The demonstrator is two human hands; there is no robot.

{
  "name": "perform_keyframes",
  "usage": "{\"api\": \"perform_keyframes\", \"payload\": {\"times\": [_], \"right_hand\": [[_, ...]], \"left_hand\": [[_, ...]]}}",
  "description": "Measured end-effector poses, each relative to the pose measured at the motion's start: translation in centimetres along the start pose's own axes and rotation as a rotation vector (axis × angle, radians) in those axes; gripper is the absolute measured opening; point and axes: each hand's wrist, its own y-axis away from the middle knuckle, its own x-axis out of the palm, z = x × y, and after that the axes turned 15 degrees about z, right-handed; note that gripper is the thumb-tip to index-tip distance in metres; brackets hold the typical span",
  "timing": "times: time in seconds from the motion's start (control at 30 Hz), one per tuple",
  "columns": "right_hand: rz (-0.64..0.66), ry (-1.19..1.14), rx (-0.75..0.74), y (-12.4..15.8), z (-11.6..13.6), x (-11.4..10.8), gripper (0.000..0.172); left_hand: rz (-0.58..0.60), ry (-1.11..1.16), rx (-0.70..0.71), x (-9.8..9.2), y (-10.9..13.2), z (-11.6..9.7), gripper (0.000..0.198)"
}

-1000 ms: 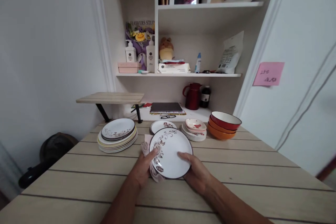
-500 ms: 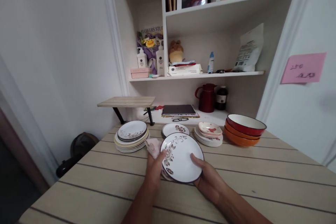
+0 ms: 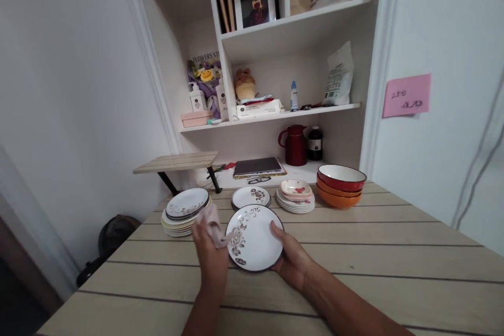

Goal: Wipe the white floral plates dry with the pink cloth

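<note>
My right hand (image 3: 293, 254) grips the right edge of a white plate (image 3: 262, 239) with a dark rim and brown floral pattern, thumb on top and fingers beneath. The plate is tilted toward me above the table. At its left, my left hand (image 3: 208, 247) is closed on a pale pink cloth (image 3: 212, 224), a corner of which reaches the plate's left rim. Just behind the held plate lie similar patterned plates (image 3: 246, 196). A taller stack of plates (image 3: 187, 202) stands beyond my left hand.
Small dishes (image 3: 295, 189) top a stack of white plates (image 3: 297, 206). Right of them are nested bowls (image 3: 340, 199), red over orange. A small wooden riser (image 3: 177, 161) stands at back left. Behind are a laptop (image 3: 256, 166), glasses (image 3: 259, 180) and a red jug (image 3: 295, 146).
My left hand has let go of the plate's left edge and moved left with the cloth. My right hand still holds the plate. The camera view has turned to the right.
</note>
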Motion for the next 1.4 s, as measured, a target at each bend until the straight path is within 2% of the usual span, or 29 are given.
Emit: {"api": "perform_keyframes", "payload": {"times": [0.03,0.07,0.13,0.17,0.23,0.3,0.37,0.43,0.53,0.6,0.7,0.77,0.9,1.07,1.2,1.33,1.4], "right_hand": [[0.01,0.011,-0.002,0.0,-0.1,0.1,0.05],[0.016,0.026,-0.008,0.1,-0.1,0.2,0.048],[0.012,0.075,-0.016,0.1,-0.3,0.4,0.045],[0.005,0.103,-0.016,0.2,-0.3,0.5,0.045],[-0.02,0.163,0.0,0.2,-0.4,0.5,0.044],[-0.028,0.205,0.021,0.3,-0.4,0.5,0.044],[-0.001,0.212,0.045,0.3,-0.5,0.5,0.045],[0.044,0.182,0.069,0.3,-0.4,0.5,0.048],[0.08,0.137,0.082,0.4,-0.4,0.5,0.05],[0.1,0.127,0.073,0.6,-0.4,0.6,0.051],[0.141,0.152,0.071,0.7,-0.7,0.6,0.054],[0.17,0.182,0.074,0.6,-1.0,0.5,0.053],[0.228,0.182,0.076,0.3,-1.3,0.4,0.055],[0.241,0.117,0.063,0.6,-1.1,0.2,0.056],[0.254,0.064,0.021,0.5,-1.3,-0.1,0.06],[0.229,0.064,0.003,0.4,-1.7,0.0,0.061],[0.212,0.067,0.002,0.6,-1.8,0.2,0.062]], "left_hand": [[0.093,-0.079,0.055,0.5,0.5,-0.7,0.068],[0.249,-0.149,0.127,0.9,1.0,-1.3,0.069],[0.566,-0.215,0.229,1.5,2.2,-2.3,0.084],[0.664,-0.215,0.249,1.6,2.7,-2.6,0.09],[0.748,-0.162,0.267,1.4,3.6,-2.7,0.1],[0.743,-0.095,0.284,0.9,4.2,-2.3,0.093],[0.691,-0.099,0.309,0.4,4.5,-1.9,0.069],[0.606,-0.201,0.345,-0.1,4.7,-1.6,0.047],[0.477,-0.419,0.423,-0.6,4.6,-1.3,0.034],[0.472,-0.53,0.5,-0.7,4.4,-1.1,0.035],[0.608,-0.618,0.642,-0.2,3.7,-0.8,0.047],[0.658,-0.671,0.68,0.4,3.1,-0.9,0.055],[0.582,-0.834,0.582,1.0,1.0,-2.0,0.06],[0.413,-0.921,0.362,0.5,-1.0,-2.7,0.048],[0.35,-0.912,0.321,0.1,0.1,-1.2,0.043],[0.404,-0.858,0.377,0.3,2.6,0.7,0.054],[0.416,-0.81,0.342,0.8,3.6,1.2,0.057]]}}
